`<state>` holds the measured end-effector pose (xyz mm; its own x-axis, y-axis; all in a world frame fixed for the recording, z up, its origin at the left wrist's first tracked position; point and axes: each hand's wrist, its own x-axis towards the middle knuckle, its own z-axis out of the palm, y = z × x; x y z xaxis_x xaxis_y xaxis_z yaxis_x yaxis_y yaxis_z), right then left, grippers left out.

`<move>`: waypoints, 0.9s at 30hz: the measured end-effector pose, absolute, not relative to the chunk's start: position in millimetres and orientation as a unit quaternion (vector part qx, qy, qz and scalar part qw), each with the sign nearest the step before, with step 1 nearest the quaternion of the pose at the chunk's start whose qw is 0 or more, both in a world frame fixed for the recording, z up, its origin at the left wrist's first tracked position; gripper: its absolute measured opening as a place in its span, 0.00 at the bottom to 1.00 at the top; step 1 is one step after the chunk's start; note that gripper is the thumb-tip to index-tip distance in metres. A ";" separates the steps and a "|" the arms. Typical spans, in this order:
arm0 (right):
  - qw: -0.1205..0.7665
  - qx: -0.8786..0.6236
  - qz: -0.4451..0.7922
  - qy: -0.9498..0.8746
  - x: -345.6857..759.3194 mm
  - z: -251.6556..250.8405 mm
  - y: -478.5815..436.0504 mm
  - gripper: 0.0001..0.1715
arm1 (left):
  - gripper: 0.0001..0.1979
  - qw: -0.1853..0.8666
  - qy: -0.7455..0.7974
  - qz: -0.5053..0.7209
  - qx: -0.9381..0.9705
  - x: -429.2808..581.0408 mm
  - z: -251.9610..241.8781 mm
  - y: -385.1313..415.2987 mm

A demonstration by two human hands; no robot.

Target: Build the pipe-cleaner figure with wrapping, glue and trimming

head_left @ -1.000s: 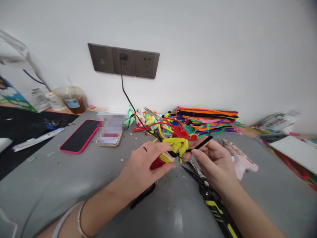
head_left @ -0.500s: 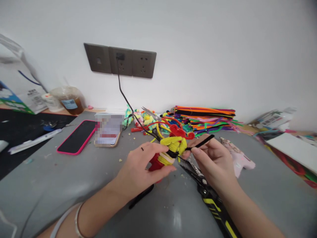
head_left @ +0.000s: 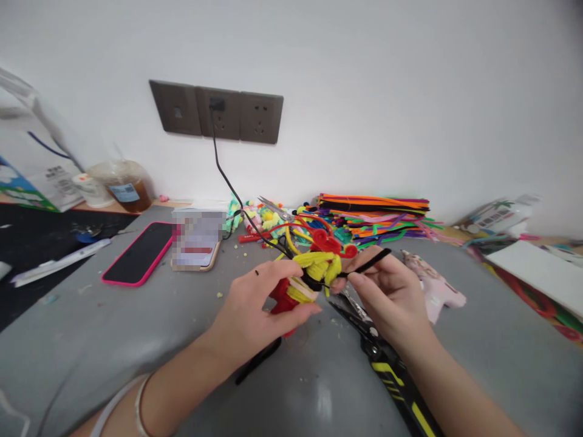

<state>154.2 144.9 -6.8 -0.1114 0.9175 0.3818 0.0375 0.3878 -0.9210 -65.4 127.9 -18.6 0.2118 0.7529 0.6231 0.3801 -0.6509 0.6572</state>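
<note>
A small pipe-cleaner figure [head_left: 303, 294] in yellow, red, black and pale pink is gripped by my left hand [head_left: 255, 303], thumb below and fingers above. Red curled pipe cleaners [head_left: 327, 241] rise from its top. Between the thumb and fingers of my right hand [head_left: 392, 291] is a black pipe cleaner [head_left: 371, 261], running from the figure's black band up to the right. Under my right hand lie black-and-yellow scissors [head_left: 387, 370], blades toward the figure. A loose black pipe cleaner piece [head_left: 259, 361] rests on the table below my left hand.
Behind the figure lies a bundle of coloured pipe cleaners [head_left: 373, 206], with small scissors [head_left: 276, 207] and scraps beside it. Two phones, one pink-edged [head_left: 139, 252], lie at left near a drink cup [head_left: 130, 188]. A pale pink glue gun [head_left: 439, 291] lies right; a cable [head_left: 221, 167] hangs from the wall socket.
The whole view has shifted slightly, so things sit a little further left. Both hands keep their hold on the figure and the black pipe cleaner, with barely any other movement.
</note>
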 end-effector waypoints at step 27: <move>0.560 -0.351 0.404 -0.633 149.6 0.1 143.5 0.12 | 0.17 0.242 0.382 0.489 0.746 -68.1 -19.2 128.8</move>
